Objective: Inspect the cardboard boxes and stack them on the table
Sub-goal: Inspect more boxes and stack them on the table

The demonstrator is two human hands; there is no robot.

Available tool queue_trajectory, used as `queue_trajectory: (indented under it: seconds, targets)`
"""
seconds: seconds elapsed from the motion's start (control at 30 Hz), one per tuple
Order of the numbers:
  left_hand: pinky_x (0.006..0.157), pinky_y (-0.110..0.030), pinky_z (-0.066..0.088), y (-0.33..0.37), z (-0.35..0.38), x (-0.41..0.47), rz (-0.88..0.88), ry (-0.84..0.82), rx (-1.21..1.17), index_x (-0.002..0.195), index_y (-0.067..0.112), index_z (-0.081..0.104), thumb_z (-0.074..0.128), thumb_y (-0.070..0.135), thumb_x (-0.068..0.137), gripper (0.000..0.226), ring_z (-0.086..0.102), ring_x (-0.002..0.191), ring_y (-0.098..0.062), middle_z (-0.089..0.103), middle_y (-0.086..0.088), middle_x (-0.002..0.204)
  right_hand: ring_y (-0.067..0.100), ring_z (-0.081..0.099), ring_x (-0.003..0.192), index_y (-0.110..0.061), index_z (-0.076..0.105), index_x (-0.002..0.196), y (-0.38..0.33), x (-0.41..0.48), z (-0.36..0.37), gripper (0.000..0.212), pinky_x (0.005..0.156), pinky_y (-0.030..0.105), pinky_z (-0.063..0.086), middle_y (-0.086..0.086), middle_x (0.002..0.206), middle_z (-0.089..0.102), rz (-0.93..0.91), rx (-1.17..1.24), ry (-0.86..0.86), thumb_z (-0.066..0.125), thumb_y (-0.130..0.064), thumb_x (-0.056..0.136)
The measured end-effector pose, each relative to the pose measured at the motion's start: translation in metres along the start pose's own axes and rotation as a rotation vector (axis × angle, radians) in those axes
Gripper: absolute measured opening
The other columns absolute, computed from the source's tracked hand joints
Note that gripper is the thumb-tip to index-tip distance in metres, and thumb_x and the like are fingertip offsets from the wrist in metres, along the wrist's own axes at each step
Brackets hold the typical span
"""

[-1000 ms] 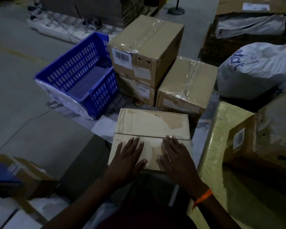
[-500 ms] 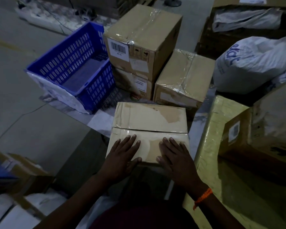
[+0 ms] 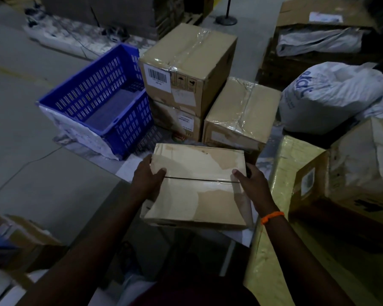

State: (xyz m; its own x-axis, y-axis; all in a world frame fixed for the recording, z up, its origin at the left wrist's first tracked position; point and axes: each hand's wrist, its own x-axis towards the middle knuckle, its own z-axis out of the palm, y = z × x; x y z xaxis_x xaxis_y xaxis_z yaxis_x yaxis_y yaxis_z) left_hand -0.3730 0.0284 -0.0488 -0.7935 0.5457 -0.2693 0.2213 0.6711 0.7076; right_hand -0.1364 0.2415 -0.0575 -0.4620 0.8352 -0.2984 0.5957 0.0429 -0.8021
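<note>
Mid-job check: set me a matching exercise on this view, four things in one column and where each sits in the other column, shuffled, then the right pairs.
Things:
1. blue crate
2. barcode box
3. white sack
4. flat box

Places:
A. far right of the view
B. gripped at its sides by the left hand and right hand
C. stacked on top of a lower box
D. directly left of the barcode box

Pairs: 1-D, 2-C, 3-A, 4-B.
</note>
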Motion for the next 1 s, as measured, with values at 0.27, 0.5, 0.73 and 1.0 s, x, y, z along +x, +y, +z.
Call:
queue_trajectory:
  seconds: [0.27, 0.5, 0.73, 1.0]
  targets:
    - [0.081, -0.043, 0.059, 0.006, -0.023, -0.020, -0.197, 0.052, -0.490, 0.134, 0.019, 0.056, 0.068, 0.036, 0.094, 0.045, 0.066, 0.103, -0.023, 0.062, -0.005, 0.125, 0.008, 0.067, 0.109, -0.024, 0.066, 0.125, -0.011, -0.031, -0.002, 0.039, 0.097, 0.038, 0.055, -0.010, 0.117, 0.072, -0.107, 0.264, 0.077, 0.075, -0.042, 0.091]
    - [0.088, -0.048, 0.055, 0.033, -0.036, -0.037, -0.255, 0.134, -1.067, 0.116, 0.026, 0.060, 0.057, 0.051, 0.095, 0.033, 0.065, 0.107, -0.027, 0.067, -0.010, 0.121, 0.017, 0.066, 0.104, -0.029, 0.068, 0.102, -0.028, -0.044, -0.017, 0.018, 0.089, 0.035, 0.052, -0.003, 0.106, 0.071, -0.184, 0.452, 0.227, 0.072, -0.043, 0.092]
    - [0.094, -0.041, 0.051, 0.031, -0.018, -0.054, -0.271, 0.216, -1.092, 0.106, 0.030, 0.061, 0.042, 0.053, 0.103, 0.030, 0.060, 0.116, -0.024, 0.064, -0.005, 0.124, 0.015, 0.071, 0.107, -0.027, 0.073, 0.102, -0.021, -0.051, -0.024, 0.028, 0.090, 0.034, 0.057, -0.010, 0.099, 0.077, -0.070, 0.744, 0.263, 0.059, -0.051, 0.097]
    - [0.094, -0.044, 0.052, 0.016, 0.000, -0.063, -0.205, 0.151, -0.797, 0.104, 0.026, 0.060, 0.049, 0.057, 0.097, 0.033, 0.060, 0.113, -0.026, 0.062, 0.003, 0.111, 0.023, 0.070, 0.104, -0.033, 0.070, 0.087, 0.022, -0.068, -0.020, 0.049, 0.097, 0.053, 0.056, 0.003, 0.100, 0.074, -0.031, 0.573, 0.283, 0.072, -0.080, 0.072]
